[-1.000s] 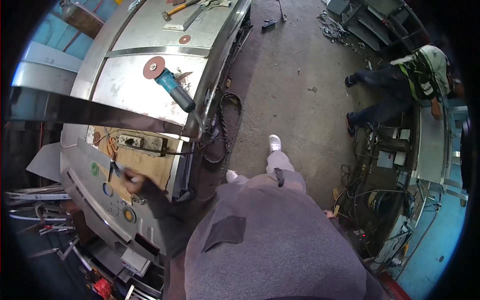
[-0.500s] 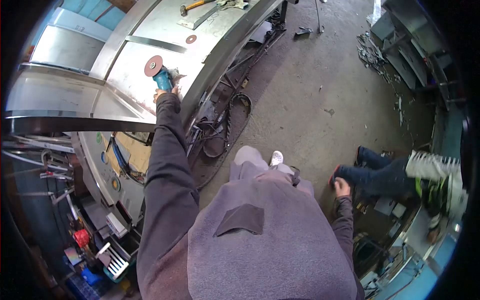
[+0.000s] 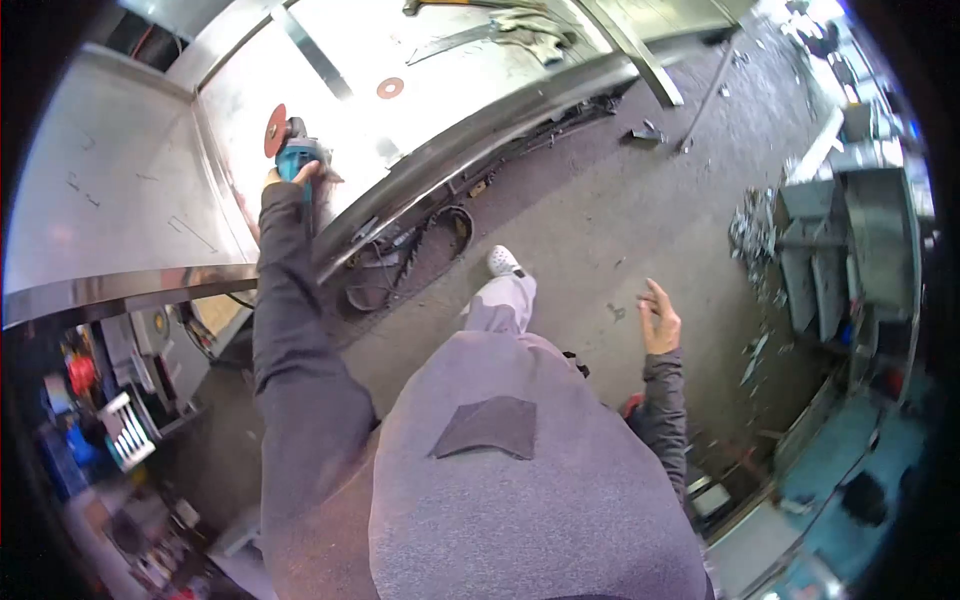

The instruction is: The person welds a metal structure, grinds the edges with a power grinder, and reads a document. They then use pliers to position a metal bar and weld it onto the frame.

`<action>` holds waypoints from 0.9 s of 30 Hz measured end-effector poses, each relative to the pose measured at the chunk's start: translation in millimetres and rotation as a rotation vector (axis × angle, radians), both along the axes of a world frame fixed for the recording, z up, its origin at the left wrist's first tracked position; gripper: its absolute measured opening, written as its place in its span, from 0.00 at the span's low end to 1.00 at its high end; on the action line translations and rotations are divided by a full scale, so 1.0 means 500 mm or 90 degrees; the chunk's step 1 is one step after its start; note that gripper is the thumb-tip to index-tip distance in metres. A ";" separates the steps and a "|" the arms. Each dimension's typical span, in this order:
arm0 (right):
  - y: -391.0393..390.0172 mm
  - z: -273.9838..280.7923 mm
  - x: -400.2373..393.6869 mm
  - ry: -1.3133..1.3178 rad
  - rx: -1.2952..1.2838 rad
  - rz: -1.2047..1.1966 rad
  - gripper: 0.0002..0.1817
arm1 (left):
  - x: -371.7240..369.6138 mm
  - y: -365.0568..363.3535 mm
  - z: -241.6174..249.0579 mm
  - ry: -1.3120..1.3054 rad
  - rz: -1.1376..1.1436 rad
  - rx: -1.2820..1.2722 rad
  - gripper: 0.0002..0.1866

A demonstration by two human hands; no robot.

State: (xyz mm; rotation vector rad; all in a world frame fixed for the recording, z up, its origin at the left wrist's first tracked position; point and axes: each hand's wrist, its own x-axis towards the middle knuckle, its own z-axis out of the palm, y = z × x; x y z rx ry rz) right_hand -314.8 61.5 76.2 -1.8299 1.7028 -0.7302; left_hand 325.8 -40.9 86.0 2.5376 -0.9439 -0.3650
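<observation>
A teal angle grinder [image 3: 295,156] with a reddish disc [image 3: 275,130] is in my left hand [image 3: 297,176], over the shiny metal worktop [image 3: 350,140]. The disc faces left and stands tilted. My left fingers wrap round the tool's body. On the worktop, to the right of the grinder, lies a loose reddish disc [image 3: 390,89] with a hole in its middle. My right hand [image 3: 660,320] hangs in the air above the concrete floor, its fingers apart and nothing in them.
Gloves [image 3: 535,35] and a hammer [image 3: 470,4] lie at the worktop's far end. A metal leg [image 3: 640,60] juts over the floor. Scrap strips [image 3: 755,230] lie at the right beside metal cabinets [image 3: 875,240]. A coiled belt [image 3: 440,230] is under the worktop's edge.
The view has turned and moved along the worktop. The grinder's disc has tilted toward edge-on. My right hand has risen forward and spread its fingers. The other person's legs have left the view.
</observation>
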 end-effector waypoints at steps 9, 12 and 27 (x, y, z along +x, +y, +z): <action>-0.448 0.046 0.282 -0.028 -0.082 0.396 0.26 | -0.396 0.220 0.016 0.696 -0.015 -0.513 0.47; -0.564 0.052 0.388 0.025 -0.133 0.510 0.29 | -0.490 0.226 0.044 0.736 0.111 -0.571 0.48; -0.774 -0.042 0.603 0.099 -0.024 1.075 0.29 | -0.573 -0.017 0.267 0.304 0.372 -0.042 0.37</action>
